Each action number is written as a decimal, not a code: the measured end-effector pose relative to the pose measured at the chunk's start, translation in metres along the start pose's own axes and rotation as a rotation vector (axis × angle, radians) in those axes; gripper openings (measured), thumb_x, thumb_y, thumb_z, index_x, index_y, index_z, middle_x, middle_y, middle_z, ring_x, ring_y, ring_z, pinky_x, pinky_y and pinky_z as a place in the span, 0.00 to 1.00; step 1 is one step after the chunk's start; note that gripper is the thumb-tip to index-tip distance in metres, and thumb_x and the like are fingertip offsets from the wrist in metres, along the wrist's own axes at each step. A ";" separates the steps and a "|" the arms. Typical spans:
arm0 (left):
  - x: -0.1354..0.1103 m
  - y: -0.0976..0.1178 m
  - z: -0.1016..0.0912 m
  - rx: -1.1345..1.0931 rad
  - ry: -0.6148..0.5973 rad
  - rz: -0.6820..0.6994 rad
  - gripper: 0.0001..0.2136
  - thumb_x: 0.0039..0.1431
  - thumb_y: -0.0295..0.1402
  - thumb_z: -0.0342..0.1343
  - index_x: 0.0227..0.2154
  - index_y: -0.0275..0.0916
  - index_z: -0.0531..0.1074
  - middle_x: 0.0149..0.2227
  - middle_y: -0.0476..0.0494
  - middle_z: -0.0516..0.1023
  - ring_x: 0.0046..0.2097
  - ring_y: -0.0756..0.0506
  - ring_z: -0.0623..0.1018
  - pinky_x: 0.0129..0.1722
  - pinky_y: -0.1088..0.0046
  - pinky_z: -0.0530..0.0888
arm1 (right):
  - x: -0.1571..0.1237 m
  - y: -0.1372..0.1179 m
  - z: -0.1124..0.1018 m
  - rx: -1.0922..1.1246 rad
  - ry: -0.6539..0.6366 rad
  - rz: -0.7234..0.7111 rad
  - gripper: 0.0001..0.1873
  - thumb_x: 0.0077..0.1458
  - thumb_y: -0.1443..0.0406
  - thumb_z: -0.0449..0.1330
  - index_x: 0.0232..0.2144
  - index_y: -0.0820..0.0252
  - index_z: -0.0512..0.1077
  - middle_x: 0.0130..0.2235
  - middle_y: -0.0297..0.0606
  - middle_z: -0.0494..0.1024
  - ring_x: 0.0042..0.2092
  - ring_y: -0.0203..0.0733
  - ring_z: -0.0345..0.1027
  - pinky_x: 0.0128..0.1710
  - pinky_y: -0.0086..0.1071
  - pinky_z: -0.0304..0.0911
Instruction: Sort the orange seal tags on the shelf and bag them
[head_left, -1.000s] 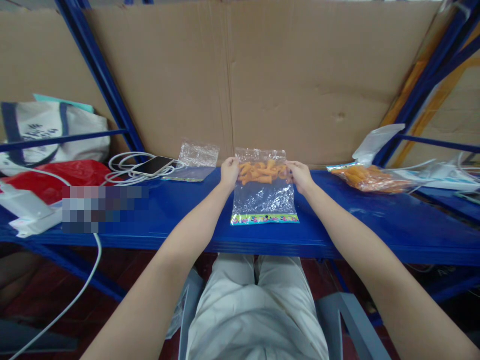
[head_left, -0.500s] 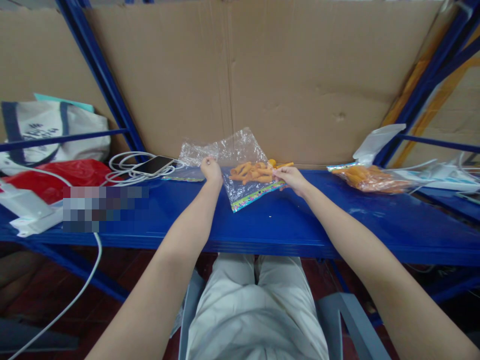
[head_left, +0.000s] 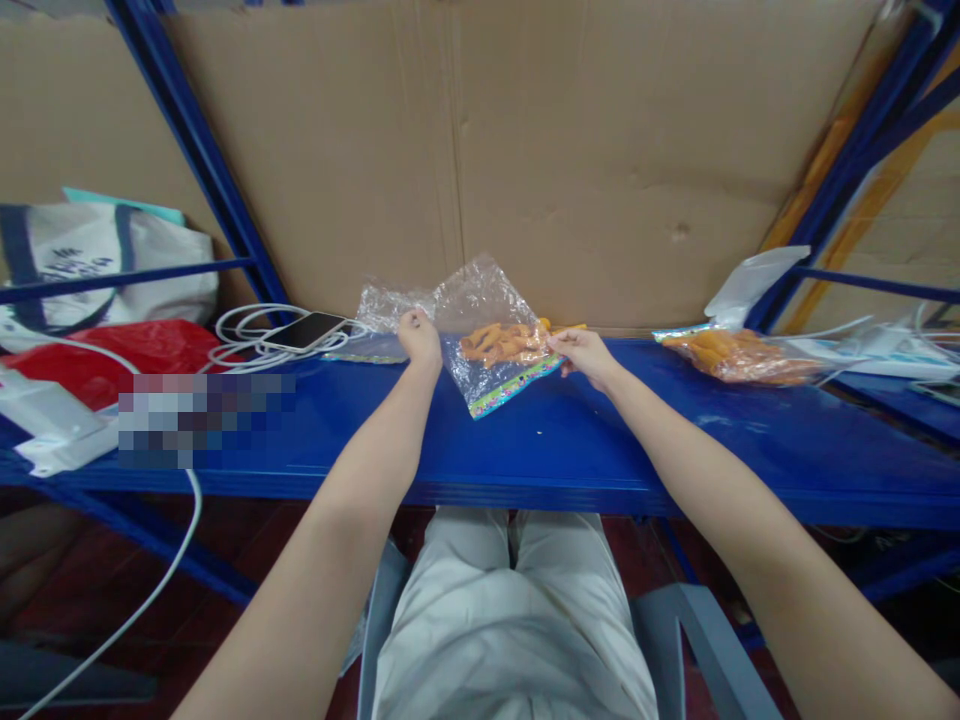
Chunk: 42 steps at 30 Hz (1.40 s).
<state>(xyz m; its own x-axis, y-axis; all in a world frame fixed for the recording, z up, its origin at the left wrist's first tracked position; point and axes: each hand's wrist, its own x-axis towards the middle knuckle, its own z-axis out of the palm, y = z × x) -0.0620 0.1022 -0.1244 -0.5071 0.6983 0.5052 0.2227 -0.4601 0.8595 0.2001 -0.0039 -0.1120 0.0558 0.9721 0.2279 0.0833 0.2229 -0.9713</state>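
1. Head view: L hand (head_left: 420,338) is gripping the L edge of clear bag (head_left: 486,285), fingers curling closed; fingertips partly hidden.
2. R hand (head_left: 581,352) is pinching the bag's R edge btwn thumb & fingers, nr printed strip (head_left: 514,388).
3. Clear bag is hanging tilted btwn both hands, over blue shelf (head_left: 540,465), in front of cardboard panel (head_left: 585,150); strip is sloping up toward R hand.
4. Orange pcs (head_left: 501,343) are lying bunched mid-bag; some tips are showing above R fingers, can't tell if in/out of bag.
5. Flat bag (head_left: 375,345) is lying just beside L hand, partly behind it; phone (head_left: 307,332) is lying further L.
6. Second bag (head_left: 731,355), w/ orange contents, is resting on shelf, well apart from R hand.
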 end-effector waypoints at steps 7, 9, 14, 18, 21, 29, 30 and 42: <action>-0.024 0.020 0.007 0.203 0.014 0.329 0.25 0.61 0.41 0.58 0.59 0.40 0.63 0.62 0.30 0.67 0.67 0.36 0.63 0.65 0.56 0.62 | 0.005 0.001 -0.003 0.031 0.138 -0.127 0.14 0.49 0.62 0.72 0.24 0.60 0.70 0.16 0.25 0.69 0.13 0.26 0.57 0.12 0.20 0.55; -0.040 0.032 0.011 0.275 -0.178 0.487 0.28 0.63 0.46 0.55 0.62 0.40 0.61 0.67 0.30 0.61 0.71 0.34 0.57 0.67 0.52 0.58 | 0.006 0.001 -0.004 0.041 0.182 -0.159 0.14 0.50 0.60 0.71 0.25 0.60 0.70 0.16 0.25 0.69 0.13 0.27 0.56 0.12 0.21 0.54; -0.097 0.055 0.026 0.510 -0.723 0.844 0.33 0.65 0.49 0.50 0.69 0.44 0.54 0.74 0.35 0.48 0.74 0.32 0.47 0.69 0.43 0.47 | 0.005 0.000 -0.004 0.083 0.246 -0.217 0.13 0.50 0.60 0.71 0.26 0.60 0.71 0.18 0.26 0.71 0.13 0.27 0.56 0.11 0.22 0.52; -0.124 0.052 0.036 0.634 -0.882 0.938 0.35 0.65 0.31 0.46 0.73 0.46 0.42 0.75 0.39 0.43 0.74 0.37 0.44 0.70 0.43 0.44 | 0.003 -0.003 -0.003 0.117 0.263 -0.258 0.10 0.51 0.63 0.69 0.26 0.60 0.72 0.18 0.26 0.72 0.13 0.28 0.56 0.12 0.23 0.52; -0.122 0.048 0.036 0.679 -0.873 0.957 0.39 0.60 0.21 0.43 0.73 0.49 0.40 0.75 0.43 0.44 0.74 0.39 0.46 0.70 0.42 0.42 | 0.003 -0.004 -0.003 0.140 0.241 -0.314 0.10 0.51 0.61 0.69 0.28 0.59 0.73 0.21 0.27 0.74 0.15 0.27 0.57 0.13 0.24 0.54; -0.088 0.075 0.020 0.796 -0.647 0.972 0.32 0.66 0.33 0.49 0.71 0.54 0.50 0.73 0.44 0.51 0.74 0.37 0.47 0.69 0.39 0.42 | 0.011 0.004 -0.005 0.135 0.180 -0.415 0.23 0.46 0.47 0.70 0.36 0.56 0.78 0.24 0.30 0.76 0.17 0.32 0.61 0.15 0.27 0.58; -0.084 0.080 0.018 0.804 -0.635 0.986 0.31 0.66 0.34 0.49 0.70 0.54 0.51 0.73 0.44 0.52 0.74 0.37 0.48 0.69 0.39 0.41 | 0.011 0.005 -0.005 0.140 0.165 -0.426 0.24 0.45 0.46 0.70 0.37 0.56 0.79 0.24 0.30 0.76 0.17 0.32 0.62 0.15 0.28 0.59; 0.019 0.082 -0.065 1.055 -0.591 0.867 0.28 0.63 0.28 0.48 0.66 0.52 0.62 0.71 0.49 0.58 0.74 0.38 0.49 0.69 0.38 0.41 | 0.017 0.023 -0.006 -0.246 -0.100 -0.384 0.25 0.53 0.49 0.66 0.46 0.60 0.79 0.31 0.37 0.79 0.25 0.38 0.72 0.26 0.34 0.71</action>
<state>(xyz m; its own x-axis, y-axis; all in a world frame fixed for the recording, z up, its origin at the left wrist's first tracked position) -0.1074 0.0425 -0.0495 0.4412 0.6559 0.6125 0.8876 -0.4197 -0.1899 0.2089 0.0172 -0.1299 -0.1209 0.8274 0.5485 0.3134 0.5561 -0.7698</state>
